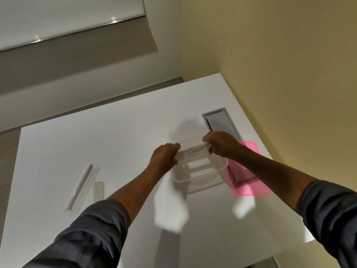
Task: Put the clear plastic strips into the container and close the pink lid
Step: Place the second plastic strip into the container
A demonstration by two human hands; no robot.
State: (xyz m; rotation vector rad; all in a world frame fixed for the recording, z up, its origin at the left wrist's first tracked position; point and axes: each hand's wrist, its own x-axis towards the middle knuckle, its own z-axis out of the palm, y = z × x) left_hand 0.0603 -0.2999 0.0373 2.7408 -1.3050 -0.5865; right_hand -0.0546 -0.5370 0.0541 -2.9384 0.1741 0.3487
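Gripping a clear plastic strip with a handwritten "ELEPHANT" label by its two ends, the left hand and the right hand hold it level over the far rim of a clear rectangular plastic container — each hand pinched closed on its own end. The container stands open on the white table. Its translucent pink lid lies flat just beside it on the right, partly over a grey recessed hatch in the tabletop. Well apart on the left lie two more pieces — a long clear plastic strip and a short clear labelled strip, side by side near the left sleeve.
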